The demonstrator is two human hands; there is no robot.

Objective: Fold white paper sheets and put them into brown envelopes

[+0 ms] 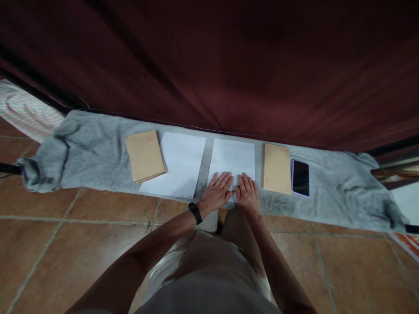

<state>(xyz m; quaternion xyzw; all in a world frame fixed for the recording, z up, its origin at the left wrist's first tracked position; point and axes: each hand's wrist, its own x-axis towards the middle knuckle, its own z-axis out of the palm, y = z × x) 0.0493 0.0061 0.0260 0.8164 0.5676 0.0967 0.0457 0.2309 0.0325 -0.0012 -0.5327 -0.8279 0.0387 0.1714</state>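
Both my hands lie flat, fingers stretched out, on the near edge of a white sheet of paper [233,158] spread on a grey blanket [98,148]. My left hand [216,192], with a black band on its wrist, presses the sheet's lower left part. My right hand [247,192] sits beside it, the two almost touching. A second white sheet [178,163] lies to the left. A stack of brown envelopes [145,155] rests on that sheet's left edge. Another brown envelope [276,168] lies just right of my hands.
A dark phone [300,177] lies on the blanket beside the right envelope. A dark red curtain [229,61] hangs behind the blanket. The floor is brown tile [65,235]. A striped cloth [26,111] shows at far left.
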